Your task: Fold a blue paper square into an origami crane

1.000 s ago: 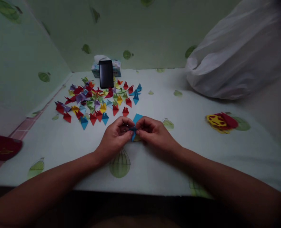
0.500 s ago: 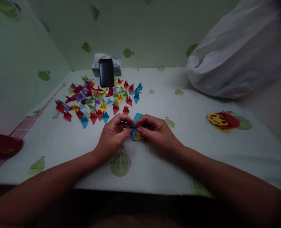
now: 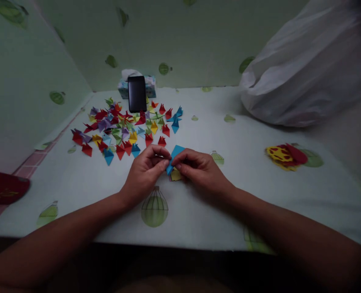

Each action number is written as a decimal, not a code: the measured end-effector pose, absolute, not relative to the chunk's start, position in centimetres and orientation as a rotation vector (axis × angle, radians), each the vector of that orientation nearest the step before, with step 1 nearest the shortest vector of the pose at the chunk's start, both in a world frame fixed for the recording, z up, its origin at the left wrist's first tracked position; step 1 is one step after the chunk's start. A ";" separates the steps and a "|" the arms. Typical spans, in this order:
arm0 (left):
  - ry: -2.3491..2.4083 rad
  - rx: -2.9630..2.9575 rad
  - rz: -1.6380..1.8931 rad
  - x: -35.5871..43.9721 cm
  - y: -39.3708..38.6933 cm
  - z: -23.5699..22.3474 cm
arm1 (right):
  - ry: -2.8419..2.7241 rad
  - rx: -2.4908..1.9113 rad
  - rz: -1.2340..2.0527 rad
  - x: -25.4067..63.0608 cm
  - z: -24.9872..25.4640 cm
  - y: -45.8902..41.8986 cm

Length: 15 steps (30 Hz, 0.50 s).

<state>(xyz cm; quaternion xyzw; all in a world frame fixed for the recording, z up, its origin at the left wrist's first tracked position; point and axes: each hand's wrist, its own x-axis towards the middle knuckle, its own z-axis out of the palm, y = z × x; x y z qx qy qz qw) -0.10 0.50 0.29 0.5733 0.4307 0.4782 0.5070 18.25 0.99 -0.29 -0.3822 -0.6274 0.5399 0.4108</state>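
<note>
My left hand [image 3: 148,169] pinches a small folded piece of blue paper [image 3: 169,167] between thumb and index finger. On its other side, the fingertips of my right hand [image 3: 200,167] are closed at the same piece. Just beyond and beneath lies more blue paper [image 3: 178,149], partly hidden by my right fingers; I cannot tell whether it is separate. Yellow paper [image 3: 176,176] peeks out under my hands. To the upper left spreads a crowd of small folded paper figures [image 3: 119,130] in red, blue, yellow, green and purple.
A black phone [image 3: 137,94] leans against a tissue box [image 3: 150,86] at the back. A large white plastic bag [image 3: 290,77] fills the back right. Yellow and red cut-out pieces [image 3: 281,155] lie on the right, and a dark red object [image 3: 5,187] at the left edge.
The folded blue paper has turned between my fingers and now shows a broader flat face. My hands stay in nearly the same place.
</note>
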 end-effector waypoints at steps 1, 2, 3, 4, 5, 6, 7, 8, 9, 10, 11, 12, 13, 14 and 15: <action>1.050 1.420 1.144 -0.1 0.5 0.3 | -1.563 -0.960 1.376 18.2 -0.3 1.0; 1.055 1.454 1.131 -0.1 0.5 0.3 | -1.535 -0.962 1.388 18.2 -0.3 1.0; 1.055 1.491 1.120 -0.1 0.5 0.3 | -1.497 -0.969 1.396 18.2 -0.2 1.0; 1.049 1.536 1.110 -0.1 0.5 0.2 | -1.458 -0.981 1.403 18.3 -0.2 1.0; 1.037 1.590 1.099 -0.2 0.5 0.1 | -1.426 -0.997 1.404 18.3 -0.2 1.1; 1.019 1.655 1.087 -0.2 0.4 0.1 | -1.413 -1.016 1.397 18.3 -0.1 1.1; 0.996 1.723 1.074 -0.2 0.4 0.0 | -1.422 -1.035 1.387 18.4 -0.1 1.2; 0.969 1.790 1.062 -0.3 0.4 -0.1 | -1.449 -1.049 1.378 18.4 -0.1 1.3; 0.941 1.852 1.049 -0.3 0.4 -0.2 | -1.491 -1.059 1.373 18.5 -0.1 1.4; 0.915 1.903 1.038 -0.4 0.4 -0.2 | -1.537 -1.067 1.372 18.5 -0.1 1.4; 0.895 1.942 1.034 -0.4 0.4 -0.3 | -1.577 -1.072 1.374 18.5 -0.1 1.5; 0.882 1.966 1.038 -0.5 0.5 -0.3 | -1.604 -1.075 1.381 18.5 -0.1 1.5; 0.878 1.975 1.053 -0.5 0.5 -0.4 | -1.617 -1.075 1.390 18.5 0.0 1.5; 0.882 1.970 1.075 -0.5 0.6 -0.4 | -1.619 -1.075 1.397 18.5 0.0 1.5; 0.893 1.947 1.101 -0.5 0.7 -0.4 | -1.610 -1.073 1.405 18.4 0.0 1.5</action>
